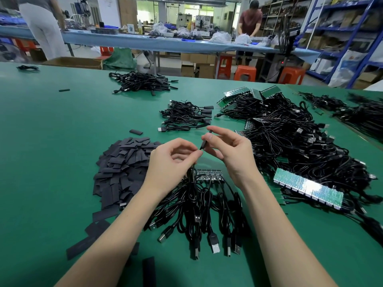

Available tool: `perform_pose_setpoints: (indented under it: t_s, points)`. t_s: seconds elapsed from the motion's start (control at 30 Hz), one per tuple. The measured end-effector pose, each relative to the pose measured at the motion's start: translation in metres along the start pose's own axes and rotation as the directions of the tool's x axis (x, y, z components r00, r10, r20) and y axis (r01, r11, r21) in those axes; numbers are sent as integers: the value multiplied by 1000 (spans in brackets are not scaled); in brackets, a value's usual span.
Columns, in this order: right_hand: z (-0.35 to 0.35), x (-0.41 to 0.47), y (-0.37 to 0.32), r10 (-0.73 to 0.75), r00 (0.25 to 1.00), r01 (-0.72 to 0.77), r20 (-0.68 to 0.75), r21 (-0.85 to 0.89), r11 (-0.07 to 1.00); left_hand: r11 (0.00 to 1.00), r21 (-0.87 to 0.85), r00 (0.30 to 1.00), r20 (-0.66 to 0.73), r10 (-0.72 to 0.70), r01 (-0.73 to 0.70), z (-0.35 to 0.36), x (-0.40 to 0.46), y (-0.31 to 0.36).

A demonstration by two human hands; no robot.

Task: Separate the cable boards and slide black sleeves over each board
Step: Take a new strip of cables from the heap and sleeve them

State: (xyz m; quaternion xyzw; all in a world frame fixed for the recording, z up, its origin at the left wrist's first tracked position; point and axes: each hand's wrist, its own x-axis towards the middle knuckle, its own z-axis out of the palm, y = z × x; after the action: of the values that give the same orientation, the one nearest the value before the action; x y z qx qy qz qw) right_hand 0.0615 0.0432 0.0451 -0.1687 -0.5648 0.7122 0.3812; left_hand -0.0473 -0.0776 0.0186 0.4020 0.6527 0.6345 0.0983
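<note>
A thin black sleeve is held above the green desk, pinched edge-on in the grip of the right hand — thumb and curled fingers closed on it. Its lower end is met by the pinched fingertips of the left hand, from which a black cable hangs down; whether a board is held there cannot be told. Just below the hands a strip of joined boards is laid, cables trailing toward the viewer. A heap of loose sleeves is piled just left — finished cables are gathered farther back.
</note>
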Motion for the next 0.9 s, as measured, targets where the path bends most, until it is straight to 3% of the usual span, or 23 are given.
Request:
perform_pose_setpoints:
  t_s: [0.13,0.23,0.37,0.6,0.7,0.8,0.9]
  points:
    - [-5,4,-5,44,992,-34,-119,90,995,965,-112,951,226,-208,238,-6,5,3]
    - [-11,6,-6,65,980,-38,-191,141,989,938,-85,898,331,-290,335,-7,4,4]
    - [-11,9,-4,63,964,-9,-258,208,978,934,24,885,311,-346,356,2,1,10]
    - [-16,15,-2,69,931,24,-359,249,968,955,85,945,145,-293,283,25,12,18]
    - [-26,16,-1,151,904,-49,-399,255,966,972,198,985,95,-145,124,23,44,21]
    - [-30,16,1,220,893,-128,-394,247,961,906,422,999,36,15,-29,18,94,25]
    - [-29,16,5,247,902,-176,-355,221,959,763,643,997,61,40,-70,8,142,22]
